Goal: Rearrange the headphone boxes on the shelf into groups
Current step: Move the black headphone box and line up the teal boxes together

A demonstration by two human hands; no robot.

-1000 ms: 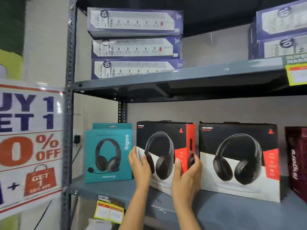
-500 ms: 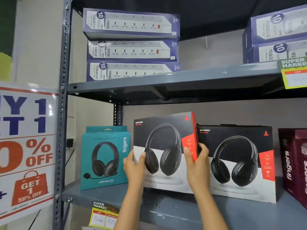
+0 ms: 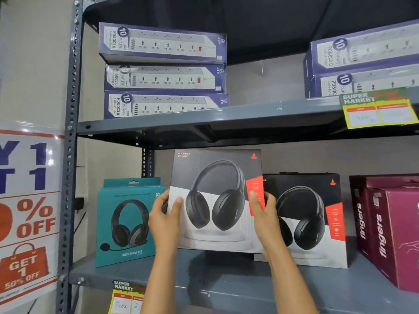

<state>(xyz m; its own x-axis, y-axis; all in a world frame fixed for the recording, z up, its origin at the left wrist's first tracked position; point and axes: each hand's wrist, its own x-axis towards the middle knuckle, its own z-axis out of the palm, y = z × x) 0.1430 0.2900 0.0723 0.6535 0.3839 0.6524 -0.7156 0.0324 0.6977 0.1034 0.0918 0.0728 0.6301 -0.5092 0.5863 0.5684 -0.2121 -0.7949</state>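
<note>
**Black headphone box held clear of the shelf**

At the centre of the frame a black-and-white Rockerz box is gripped on both sides and appears raised above the grey lower shelf, its front facing the camera. The left hand is clamped on the box's left edge, thumb on the front face; the right hand is clamped on the right edge over the red side strip. The held box overlaps the left part of a second Rockerz box that stands on the shelf just behind and to its right. At lower left a teal headset box stands upright, its right edge hidden by the left hand. At the right edge two maroon boxes sit together. On the upper shelf, three purple power-strip boxes are stacked at upper left, with more at upper right. A sale poster fills the left edge.
</note>
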